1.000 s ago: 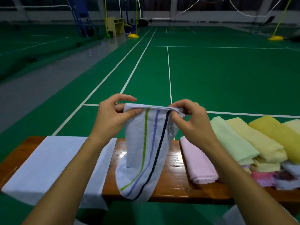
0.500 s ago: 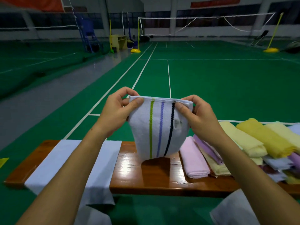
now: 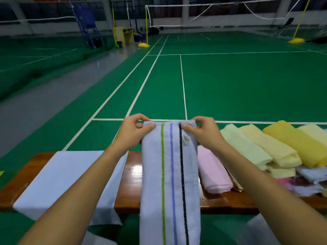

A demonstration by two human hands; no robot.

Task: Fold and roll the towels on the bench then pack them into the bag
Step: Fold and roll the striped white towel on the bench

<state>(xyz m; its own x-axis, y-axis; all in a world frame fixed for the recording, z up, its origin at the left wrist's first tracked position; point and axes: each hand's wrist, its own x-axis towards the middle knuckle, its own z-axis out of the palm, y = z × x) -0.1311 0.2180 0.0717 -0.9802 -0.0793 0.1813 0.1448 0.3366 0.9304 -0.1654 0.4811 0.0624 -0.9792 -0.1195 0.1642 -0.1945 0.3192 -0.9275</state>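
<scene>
A white towel point(image 3: 154, 174) with green, blue and black stripes hangs folded lengthwise in front of the wooden bench point(image 3: 131, 191). My left hand point(image 3: 134, 131) pinches its top left corner and my right hand point(image 3: 203, 133) pinches its top right corner, holding the top edge level above the bench. The towel drops past the bench's front edge and out of view at the bottom. No bag is in sight.
A plain white towel point(image 3: 65, 177) lies spread over the bench's left part. To the right sit a folded pink towel point(image 3: 215, 174) and a pile of pale green, yellow and other towels point(image 3: 276, 151). Green court floor with white lines stretches beyond.
The striped towel, bunched short half a second ago, now hangs long and straight. My hands have moved down and slightly apart, still holding its top corners.
</scene>
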